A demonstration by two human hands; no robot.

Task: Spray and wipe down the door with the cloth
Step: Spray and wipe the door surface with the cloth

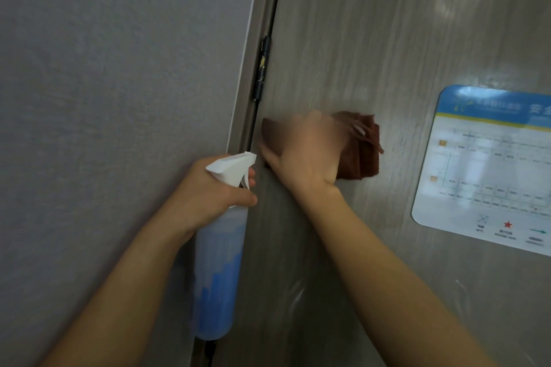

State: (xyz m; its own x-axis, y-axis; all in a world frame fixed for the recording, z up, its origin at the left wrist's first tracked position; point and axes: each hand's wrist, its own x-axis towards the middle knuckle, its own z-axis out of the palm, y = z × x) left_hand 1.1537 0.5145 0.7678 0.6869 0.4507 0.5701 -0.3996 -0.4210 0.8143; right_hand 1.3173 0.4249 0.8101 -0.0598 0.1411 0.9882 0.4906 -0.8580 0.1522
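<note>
A grey wood-grain door (pixel 372 39) fills the right of the view. My right hand (pixel 307 149) presses a folded brown cloth (pixel 362 152) flat against the door, just right of the hinge edge; the hand is blurred. My left hand (pixel 208 191) grips the neck of a spray bottle (pixel 217 271) with a white trigger head and blue liquid, held upright beside the door frame, nozzle pointing toward the door.
A black hinge (pixel 262 68) sits on the door's left edge above the cloth. A grey textured wall (pixel 104 83) lies to the left of the frame. A white and blue plan sign (pixel 489 167) is stuck on the door at the right.
</note>
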